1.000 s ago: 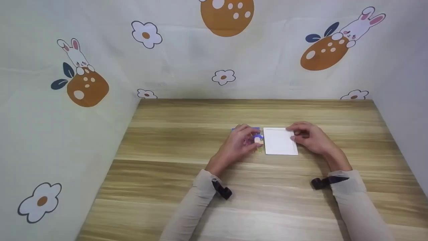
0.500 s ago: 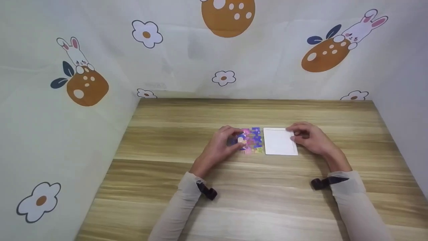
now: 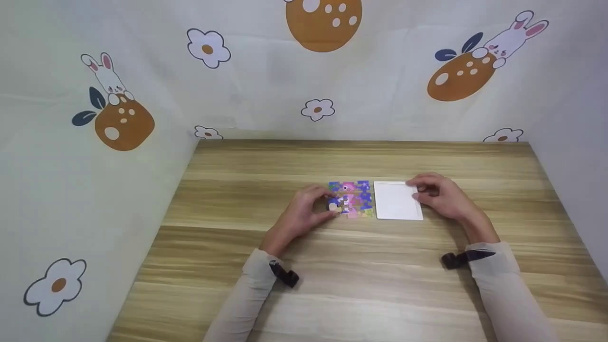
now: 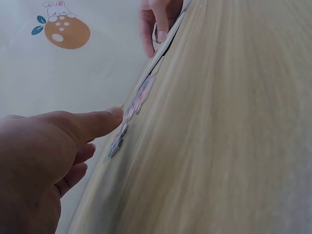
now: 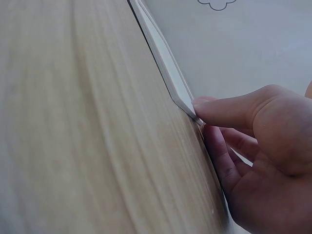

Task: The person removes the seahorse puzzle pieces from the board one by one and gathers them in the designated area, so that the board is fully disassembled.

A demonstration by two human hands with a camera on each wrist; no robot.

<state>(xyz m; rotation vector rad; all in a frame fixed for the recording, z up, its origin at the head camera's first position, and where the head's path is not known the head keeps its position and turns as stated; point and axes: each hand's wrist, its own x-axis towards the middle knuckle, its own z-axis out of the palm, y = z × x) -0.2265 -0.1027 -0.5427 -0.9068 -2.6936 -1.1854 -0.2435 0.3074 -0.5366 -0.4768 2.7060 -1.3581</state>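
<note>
Several colourful jigsaw pieces (image 3: pixel 350 199), mostly blue and pink, lie grouped on the table just left of a square white puzzle tray (image 3: pixel 398 202). My left hand (image 3: pixel 301 213) is at the group's left side, holding a jigsaw piece (image 3: pixel 334 207) with a pale patch between thumb and forefinger. In the left wrist view the thumb (image 4: pixel 92 123) reaches the pieces' near edge, and the pinch itself is partly hidden. My right hand (image 3: pixel 446 197) grips the tray's right edge. The right wrist view has that thumb (image 5: pixel 224 111) on the tray's rim.
The wood-grain table (image 3: pixel 361 280) extends around the pieces and tray. A pale cloth wall (image 3: pixel 266 85) printed with rabbits, flowers and orange fruit stands behind it and along both sides. Each wrist carries a small black camera (image 3: pixel 287 276).
My left hand has moved left with the jigsaw piece, from beside the tray to the group's left side, uncovering the other pieces. My right hand and the tray have stayed put.
</note>
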